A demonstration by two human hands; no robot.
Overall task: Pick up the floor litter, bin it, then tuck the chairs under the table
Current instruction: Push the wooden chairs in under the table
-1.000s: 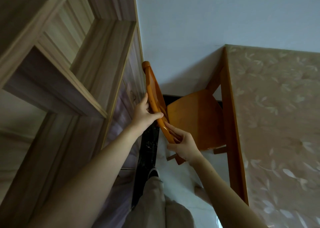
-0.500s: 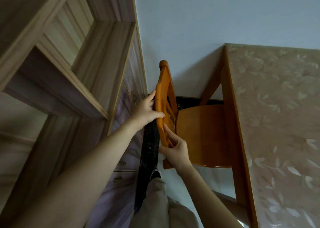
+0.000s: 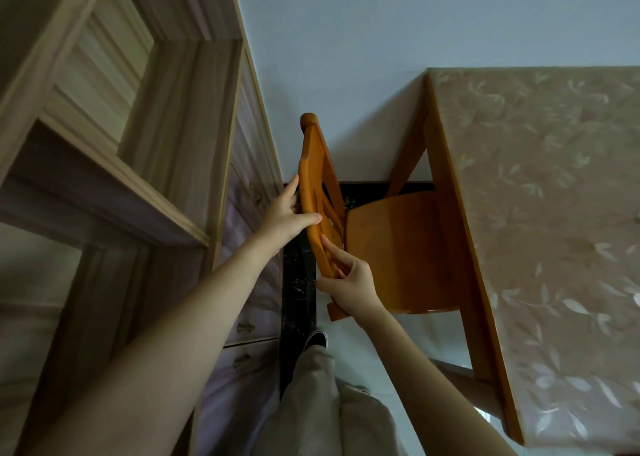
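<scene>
An orange wooden chair (image 3: 391, 247) stands beside the table (image 3: 540, 213), its seat partly under the table's left edge. The table has an orange wooden frame and a beige leaf-patterned cover. My left hand (image 3: 285, 218) grips the top rail of the chair's back from the left. Lower down, my right hand (image 3: 349, 284) is closed on the same backrest. No floor litter or bin is in view.
A tall wooden shelf unit (image 3: 114, 164) with drawers runs along the left, close to the chair back. A pale wall is behind. My leg in light trousers (image 3: 311, 396) and a dark shoe stand on a black floor strip (image 3: 298, 282).
The chair has slid to the right, so more of its seat lies under the table. Both hands stayed on the backrest and moved with it.
</scene>
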